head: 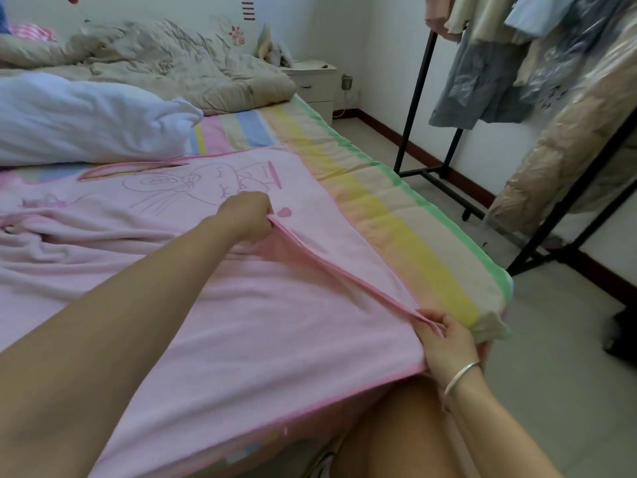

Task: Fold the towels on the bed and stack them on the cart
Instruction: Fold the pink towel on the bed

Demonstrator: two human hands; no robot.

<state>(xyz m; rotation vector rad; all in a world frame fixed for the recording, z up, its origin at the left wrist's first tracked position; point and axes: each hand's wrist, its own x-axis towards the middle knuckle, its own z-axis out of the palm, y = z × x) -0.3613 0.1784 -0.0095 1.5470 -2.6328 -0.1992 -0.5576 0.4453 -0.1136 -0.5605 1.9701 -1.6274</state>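
Note:
A large pink towel (262,326) with a drawn rabbit lies spread over the bed (413,236), its near edge hanging over the bed's front. My left hand (246,215) pinches the towel's hem at the middle of the bed. My right hand (444,339), with a silver bangle on the wrist, pinches the same hem near the bed's front right corner. The hem is stretched taut between the two hands, lifted a little off the layer below. The towel's left part is rumpled. No cart is in view.
A white bundle of cloth (86,122) lies at the left of the bed, a beige quilt (165,67) behind it. A white nightstand (315,84) stands at the bed's far corner. A black clothes rack (517,132) with hanging garments stands on the tiled floor at the right.

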